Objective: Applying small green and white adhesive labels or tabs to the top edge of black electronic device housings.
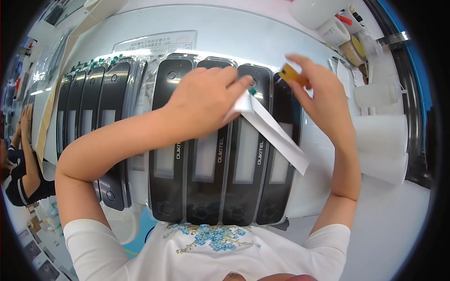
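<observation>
My left hand (204, 100) is closed over a white folded strip, paper or cloth (281, 140), whose long tail slants down to the right across the black panels. A small green tab (252, 92) shows beside its fingertips. Between the thumb and fingers of my right hand (323, 91) is a small flat amber piece (291, 75), held above the rightmost panel (286, 110); its exact kind cannot be made out. Under both hands lie long black panels (206, 196), each with a pale rectangular window and round openings, side by side in a clear plastic tray (151, 201).
Left of them, more black panels (112, 86) with green tabs stand in another clear tray. A printed sheet (183, 37) lies behind. Tape rolls (335, 32) and white rolls (379, 140) line the right side. A co-worker's arm (29, 150) shows at far left.
</observation>
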{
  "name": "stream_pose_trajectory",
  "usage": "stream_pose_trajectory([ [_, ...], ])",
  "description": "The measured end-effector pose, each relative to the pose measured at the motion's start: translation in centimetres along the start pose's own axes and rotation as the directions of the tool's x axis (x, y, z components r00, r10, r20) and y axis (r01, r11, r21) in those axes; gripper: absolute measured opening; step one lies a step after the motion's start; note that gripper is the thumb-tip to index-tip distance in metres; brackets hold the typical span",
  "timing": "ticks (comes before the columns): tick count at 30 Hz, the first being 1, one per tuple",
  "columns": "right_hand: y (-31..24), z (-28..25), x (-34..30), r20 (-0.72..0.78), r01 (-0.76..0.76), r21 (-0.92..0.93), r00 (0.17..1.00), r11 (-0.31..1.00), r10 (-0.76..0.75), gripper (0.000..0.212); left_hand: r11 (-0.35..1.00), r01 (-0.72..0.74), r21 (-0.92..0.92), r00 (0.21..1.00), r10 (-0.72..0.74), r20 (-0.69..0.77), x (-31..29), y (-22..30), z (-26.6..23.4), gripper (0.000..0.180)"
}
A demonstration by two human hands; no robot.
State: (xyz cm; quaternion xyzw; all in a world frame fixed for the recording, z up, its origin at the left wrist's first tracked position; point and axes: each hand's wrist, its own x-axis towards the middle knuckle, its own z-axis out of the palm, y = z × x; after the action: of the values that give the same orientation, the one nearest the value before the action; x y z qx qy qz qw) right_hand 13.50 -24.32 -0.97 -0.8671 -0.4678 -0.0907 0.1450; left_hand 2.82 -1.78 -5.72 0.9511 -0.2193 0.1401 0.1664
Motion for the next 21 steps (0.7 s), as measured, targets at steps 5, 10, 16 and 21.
stream_pose_trajectory([
  [5, -1.2, 2.7, 2.5, -0.02, 0.183, 0.027, 0.983, 0.983, -0.183, 0.028, 0.985, 0.158, -0.069, 0.986, -0.161, -0.036, 0.1, -0.7, 0.7, 0.029],
  [10, -1.4, 2.4, 3.3, 0.046, 0.173, 0.027, 0.984, 0.985, -0.174, 0.029, 0.971, 0.233, -0.061, 0.972, -0.233, 0.013, 0.3, -0.7, 0.7, 0.028],
  [16, -2.3, 3.3, 4.5, 0.014, 0.225, 0.006, 0.974, 0.974, -0.225, 0.031, 0.98, 0.194, -0.054, 0.98, -0.191, 0.046, 0.0, -1.0, 0.2, 0.035],
  [21, -2.9, 2.1, 4.3, 0.092, 0.209, -0.038, 0.974, 0.977, -0.205, 0.028, 0.99, 0.097, -0.107, 0.993, -0.088, 0.082, -1.9, -0.9, -0.6, 0.052],
])
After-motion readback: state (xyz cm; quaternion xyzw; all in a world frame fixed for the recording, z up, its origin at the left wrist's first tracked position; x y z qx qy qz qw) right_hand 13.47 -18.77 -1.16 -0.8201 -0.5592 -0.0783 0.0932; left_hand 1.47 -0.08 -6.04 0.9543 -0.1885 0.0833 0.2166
